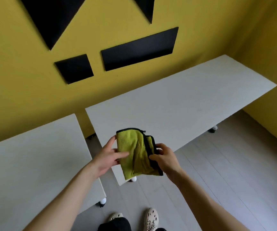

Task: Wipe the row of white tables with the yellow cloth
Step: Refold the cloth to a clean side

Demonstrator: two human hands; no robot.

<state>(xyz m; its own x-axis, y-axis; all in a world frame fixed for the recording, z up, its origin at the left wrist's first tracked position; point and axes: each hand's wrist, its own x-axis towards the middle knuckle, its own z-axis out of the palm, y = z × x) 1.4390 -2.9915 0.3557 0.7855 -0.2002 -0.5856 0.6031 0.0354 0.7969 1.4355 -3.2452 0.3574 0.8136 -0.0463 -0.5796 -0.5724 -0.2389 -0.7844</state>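
Folded black-trimmed yellow terry cloth (134, 152) aloft over near edge of right long white table (176, 105) | your left hand (107, 158) and right hand (166, 158) pinch its sides | likely light, floppy: flatten under palm.

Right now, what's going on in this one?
A person stands holding a folded yellow cloth with black trim in both hands. The left hand grips its left side, and the right hand pinches the trimmed right edge. The cloth is held in the air over the near edge of the right white table, not pressed on it. The left white table stands beside it across a narrow gap, both along the yellow wall.
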